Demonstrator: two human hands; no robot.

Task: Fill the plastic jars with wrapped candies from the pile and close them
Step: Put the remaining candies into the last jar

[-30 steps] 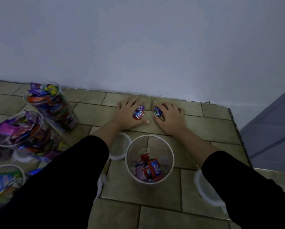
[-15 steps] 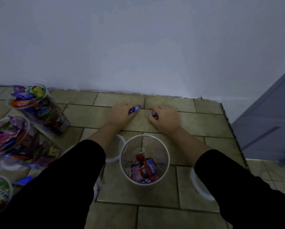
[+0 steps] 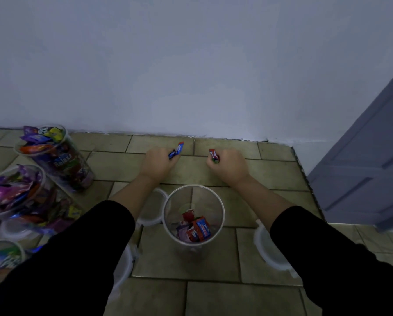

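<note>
A clear plastic jar (image 3: 220, 210) stands open on the tiled floor in front of me, with several wrapped candies (image 3: 196, 229) at its bottom. Beyond it my left hand (image 3: 159, 164) is closed around a blue and red wrapped candy (image 3: 177, 150) that sticks out of the fist. My right hand (image 3: 228, 166) is closed around a red and green wrapped candy (image 3: 214, 155). Both fists are just above the floor, near the wall, apart from each other. No loose pile shows between them.
Three jars heaped with candies stand at the left: one (image 3: 58, 159) at the back, one (image 3: 15, 190) in the middle, one (image 3: 2, 258) near. White lids lie by the open jar: (image 3: 153, 207), (image 3: 267, 249), (image 3: 125, 267). A grey door (image 3: 368, 156) stands at the right.
Both hands went from flat on the floor over the candies to closed fists holding them, and have drawn slightly apart. The view has shifted a little.
</note>
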